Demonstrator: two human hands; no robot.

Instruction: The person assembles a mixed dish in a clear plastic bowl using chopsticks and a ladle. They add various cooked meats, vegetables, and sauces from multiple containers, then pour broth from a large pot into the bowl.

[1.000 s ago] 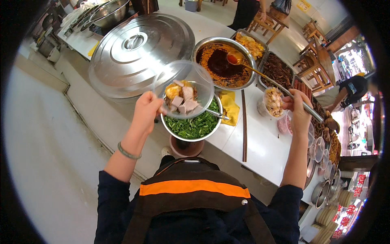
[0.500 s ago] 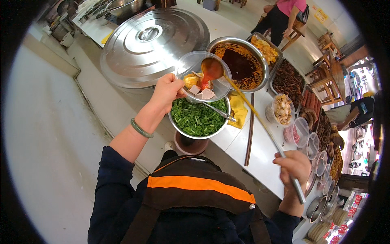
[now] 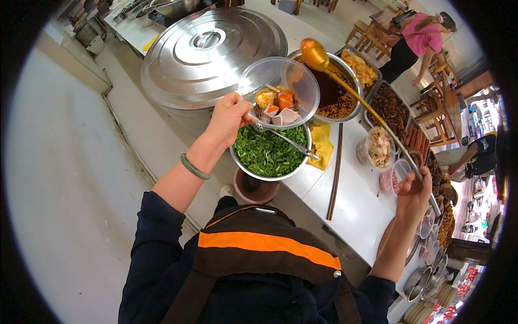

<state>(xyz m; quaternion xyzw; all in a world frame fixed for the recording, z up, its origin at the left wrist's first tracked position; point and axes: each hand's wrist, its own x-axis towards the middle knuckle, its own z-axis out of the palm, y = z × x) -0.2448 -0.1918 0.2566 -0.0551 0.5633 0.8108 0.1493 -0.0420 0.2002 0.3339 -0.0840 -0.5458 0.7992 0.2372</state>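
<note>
Ladle (image 3: 367, 106) runs up-L from R hand (image 3: 414, 194) (grip clamped on it) to scoop (image 3: 314, 54), just up-R of clear bowl (image 3: 295, 81); L hand (image 3: 229, 116), nearer scoop, clamped on bowl rim.

We hold both arms (image 3: 179, 181) out in front; our left hand (image 3: 229, 115) pinches, our right hand (image 3: 414, 193) curls its fingers (image 3: 426, 177).
</note>
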